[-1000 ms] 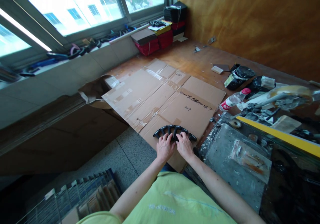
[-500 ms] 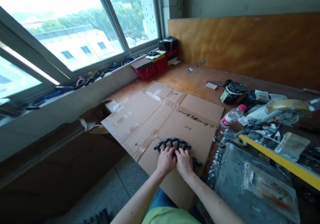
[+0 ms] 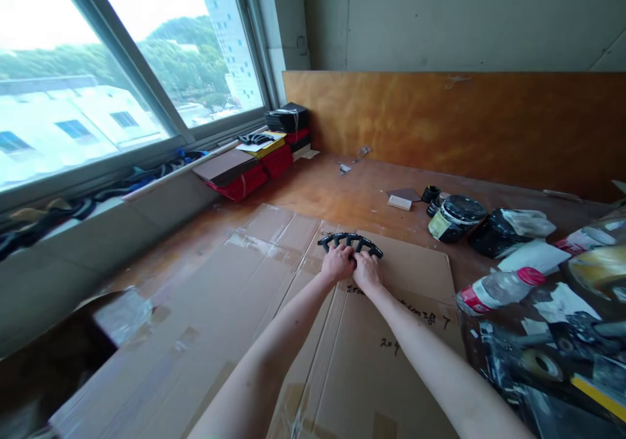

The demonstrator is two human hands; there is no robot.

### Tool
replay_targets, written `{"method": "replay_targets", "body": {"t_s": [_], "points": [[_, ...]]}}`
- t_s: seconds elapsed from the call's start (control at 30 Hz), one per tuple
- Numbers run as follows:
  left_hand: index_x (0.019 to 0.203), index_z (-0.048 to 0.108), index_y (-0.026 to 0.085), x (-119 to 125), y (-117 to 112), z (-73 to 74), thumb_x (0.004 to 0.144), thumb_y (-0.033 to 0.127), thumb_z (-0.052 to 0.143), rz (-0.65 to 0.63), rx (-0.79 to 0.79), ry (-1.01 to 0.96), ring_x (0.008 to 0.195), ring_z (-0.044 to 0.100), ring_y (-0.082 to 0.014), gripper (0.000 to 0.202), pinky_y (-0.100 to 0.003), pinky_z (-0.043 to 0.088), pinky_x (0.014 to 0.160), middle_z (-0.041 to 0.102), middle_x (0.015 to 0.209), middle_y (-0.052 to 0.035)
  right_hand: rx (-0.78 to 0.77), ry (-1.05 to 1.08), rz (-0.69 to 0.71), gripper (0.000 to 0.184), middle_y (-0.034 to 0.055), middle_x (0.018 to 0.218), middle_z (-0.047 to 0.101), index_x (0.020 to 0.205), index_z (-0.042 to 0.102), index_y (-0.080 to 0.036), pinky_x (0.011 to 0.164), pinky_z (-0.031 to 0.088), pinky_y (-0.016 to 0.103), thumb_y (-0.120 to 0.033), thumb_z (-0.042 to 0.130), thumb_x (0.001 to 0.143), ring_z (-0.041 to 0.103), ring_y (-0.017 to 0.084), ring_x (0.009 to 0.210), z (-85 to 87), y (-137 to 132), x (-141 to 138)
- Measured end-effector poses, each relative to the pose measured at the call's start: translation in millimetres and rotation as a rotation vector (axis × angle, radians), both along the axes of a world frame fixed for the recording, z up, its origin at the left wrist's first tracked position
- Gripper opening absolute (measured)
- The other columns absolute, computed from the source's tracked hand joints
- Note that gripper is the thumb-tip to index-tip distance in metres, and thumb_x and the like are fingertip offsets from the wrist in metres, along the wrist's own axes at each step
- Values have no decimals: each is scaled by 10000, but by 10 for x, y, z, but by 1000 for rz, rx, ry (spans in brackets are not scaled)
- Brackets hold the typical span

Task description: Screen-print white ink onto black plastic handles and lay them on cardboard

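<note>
A black curved part with several ribs [image 3: 349,241] lies near the far edge of the flattened cardboard sheet [image 3: 244,308] on the wooden bench. My left hand [image 3: 336,262] and my right hand [image 3: 366,271] sit side by side on its near edge, fingers curled over it and gripping it. Both arms are stretched far forward over the cardboard.
A plastic bottle with a red cap [image 3: 493,287], a black tin [image 3: 452,218], a black bag [image 3: 499,230] and cluttered tools crowd the right side. Red and black boxes [image 3: 254,165] are stacked by the window. A plywood board [image 3: 440,119] backs the bench.
Both hands have carried the black ribbed part away from me, from the cardboard's near edge to its far edge. My view has risen and moved forward.
</note>
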State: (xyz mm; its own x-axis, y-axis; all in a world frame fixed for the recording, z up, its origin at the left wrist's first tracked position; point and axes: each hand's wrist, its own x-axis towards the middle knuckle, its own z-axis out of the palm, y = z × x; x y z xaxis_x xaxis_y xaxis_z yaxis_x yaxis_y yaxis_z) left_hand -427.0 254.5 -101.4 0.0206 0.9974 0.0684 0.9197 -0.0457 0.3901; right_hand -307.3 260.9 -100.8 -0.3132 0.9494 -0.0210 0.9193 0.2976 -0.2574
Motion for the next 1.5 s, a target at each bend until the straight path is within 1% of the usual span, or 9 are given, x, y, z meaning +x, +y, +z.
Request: {"method": "replay_targets", "body": {"t_s": [0.13,0.27,0.47,0.57,0.8,0.93,1.1,1.3,1.5], "points": [[1109,652,216,-135,520,-142,877,329,450,-16,-16,4,1071,515,-259,327,-414,397,959,613,1114,-124,-29,-64,0,340,117,1189,578,1192,599,-185,848,366,320,-194,397,919,502,236,1016,-86,485,-152],[1103,647,230,-135,608,-197,915,350,376,6,-38,19,1084,493,-304,351,-450,432,878,591,1147,-129,-13,-119,54,361,147,1211,556,1222,555,-151,889,389,367,-149,425,885,478,272,1079,-159,592,-175],[1389,433,308,-144,312,-176,902,328,426,19,89,97,1151,474,-304,488,-440,463,854,485,1370,-107,-37,-32,70,489,138,1507,287,1351,464,-221,918,442,409,-174,504,866,502,286,1164,38,296,-45],[1375,453,233,-122,-131,-321,907,298,419,27,213,72,1225,449,-294,473,-430,451,929,448,1420,-130,-67,77,85,469,106,1479,356,1332,496,-246,943,457,382,-216,546,866,536,258,1166,258,-165,257],[1338,454,182,76,-1561,-808,903,411,422,-18,250,-129,1189,530,-298,493,-435,461,948,459,1381,-171,-172,364,140,367,52,1247,613,1214,620,-240,954,449,281,-267,618,848,601,182,1097,733,-1798,1705],[1288,499,189,342,-2128,-674,858,535,421,61,166,-160,1138,561,-321,558,-437,477,908,524,1296,-167,-88,396,-183,280,33,1090,691,1120,671,-229,883,461,260,-196,572,861,641,162,982,919,-2638,2920],[1249,528,232,879,-2749,-441,811,620,399,204,-1,-146,767,633,-263,598,-421,514,723,609,1071,-125,36,84,-620,265,49,1008,711,1006,701,-218,833,453,275,-149,474,889,642,182,930,890,-3457,4675],[1104,547,168,1800,-3543,-536,772,664,426,355,-159,-291,833,662,-254,609,-383,522,766,629,1016,-124,86,-245,-676,298,86,1111,654,1049,680,-202,861,429,259,-137,443,882,556,193,1057,690,-3666,6285],[1043,553,153,2639,-3989,-504,770,671,440,441,-179,-222,930,646,-283,596,-396,499,817,659,953,-129,-85,-357,-525,287,132,1082,632,1058,647,-169,811,442,354,-283,517,829,526,280,1082,567,-3263,6617]]}}
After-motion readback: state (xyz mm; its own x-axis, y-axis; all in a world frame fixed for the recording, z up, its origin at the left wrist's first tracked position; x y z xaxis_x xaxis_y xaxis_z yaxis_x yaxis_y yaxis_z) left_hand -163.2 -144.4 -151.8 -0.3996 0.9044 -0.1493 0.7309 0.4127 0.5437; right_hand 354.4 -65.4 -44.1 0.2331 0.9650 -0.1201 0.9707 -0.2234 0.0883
